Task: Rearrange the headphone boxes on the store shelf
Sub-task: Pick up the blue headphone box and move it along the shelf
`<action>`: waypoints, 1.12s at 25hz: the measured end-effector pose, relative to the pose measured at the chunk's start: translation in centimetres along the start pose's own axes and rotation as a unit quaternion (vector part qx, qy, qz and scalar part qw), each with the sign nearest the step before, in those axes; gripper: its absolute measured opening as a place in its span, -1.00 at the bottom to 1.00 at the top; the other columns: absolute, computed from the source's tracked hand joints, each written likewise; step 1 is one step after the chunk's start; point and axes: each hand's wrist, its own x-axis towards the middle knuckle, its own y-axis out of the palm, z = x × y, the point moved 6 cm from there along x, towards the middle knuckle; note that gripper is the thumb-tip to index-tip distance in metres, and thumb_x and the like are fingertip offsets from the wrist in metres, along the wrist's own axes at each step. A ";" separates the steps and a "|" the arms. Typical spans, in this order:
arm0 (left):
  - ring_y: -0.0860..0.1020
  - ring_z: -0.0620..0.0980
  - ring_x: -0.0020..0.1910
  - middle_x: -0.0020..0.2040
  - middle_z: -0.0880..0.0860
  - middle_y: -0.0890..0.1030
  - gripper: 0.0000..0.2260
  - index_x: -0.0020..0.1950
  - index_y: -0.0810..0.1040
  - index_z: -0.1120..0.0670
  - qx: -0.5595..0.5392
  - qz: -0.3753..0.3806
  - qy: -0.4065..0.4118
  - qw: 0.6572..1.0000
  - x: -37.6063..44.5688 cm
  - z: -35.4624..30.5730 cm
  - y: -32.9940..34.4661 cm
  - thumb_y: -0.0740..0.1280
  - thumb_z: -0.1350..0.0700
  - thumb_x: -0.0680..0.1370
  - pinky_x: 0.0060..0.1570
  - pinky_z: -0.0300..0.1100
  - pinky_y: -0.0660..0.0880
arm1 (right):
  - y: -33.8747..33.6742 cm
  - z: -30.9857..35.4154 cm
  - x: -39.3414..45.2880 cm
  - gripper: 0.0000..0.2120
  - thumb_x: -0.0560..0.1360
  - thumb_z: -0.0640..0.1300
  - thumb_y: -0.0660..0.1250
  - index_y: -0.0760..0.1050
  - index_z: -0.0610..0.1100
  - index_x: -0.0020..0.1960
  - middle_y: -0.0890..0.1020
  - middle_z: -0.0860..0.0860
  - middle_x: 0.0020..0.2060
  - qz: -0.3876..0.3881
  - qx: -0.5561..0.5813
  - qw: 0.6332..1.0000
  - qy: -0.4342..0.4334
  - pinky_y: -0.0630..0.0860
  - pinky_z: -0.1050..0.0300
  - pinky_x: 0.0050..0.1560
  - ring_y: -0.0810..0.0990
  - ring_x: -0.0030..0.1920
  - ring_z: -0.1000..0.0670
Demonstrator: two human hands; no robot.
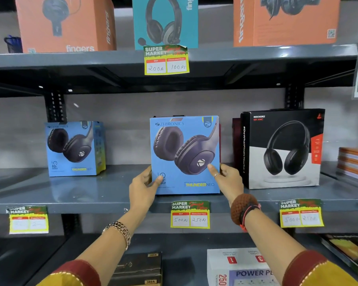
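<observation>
Both hands, left hand (144, 183) and right hand (227, 178), clasp the blue Zebronics box (185, 154) between them, seemingly seating it; next, square it beside the black box (281, 149) rightward.

1. We see a blue Zebronics box (185, 154) upright at the middle shelf's (91, 195) centre, front facing us.
2. A second blue Zebronics box (76, 148) stands left, angled.
3. A black Rockerz box (282, 148) stands right, upright.
</observation>
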 end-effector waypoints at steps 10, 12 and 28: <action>0.61 -0.13 0.05 0.11 -0.06 0.65 -0.58 0.33 0.45 -0.03 -0.010 -0.015 0.030 0.999 -0.4 -1.3 -1.2 0.38 0.14 0.47 0.08 -0.19 0.53 | -1.2 1.9 -0.9 -0.76 0.43 0.15 0.32 0.48 -0.03 -0.15 0.65 0.00 -0.13 0.003 -0.006 0.999 -0.034 0.43 0.09 -0.02 0.53 -0.11 0.02; 0.60 -0.12 0.09 0.11 -0.06 0.65 -0.57 0.34 0.45 -0.03 -0.007 -0.017 0.029 0.999 -0.6 -1.2 -2.4 0.38 0.15 0.48 0.16 -0.12 0.52 | -0.4 2.4 -1.3 -0.69 0.42 0.15 0.33 0.56 -0.09 -0.07 0.67 0.02 -0.10 0.007 0.001 0.999 -0.042 0.47 0.05 0.09 0.57 -0.05 0.00; 0.58 -0.38 -0.22 -0.09 -0.13 0.64 -0.58 0.27 0.51 0.04 0.059 -0.029 -0.057 0.996 7.1 8.8 -27.6 0.44 0.20 0.42 0.07 -0.27 0.52 | 27.1 8.1 -4.8 -0.66 0.46 -0.02 0.35 0.55 -0.14 0.18 0.64 0.00 0.10 0.102 0.047 0.992 -0.058 0.43 0.15 0.14 0.59 0.06 0.05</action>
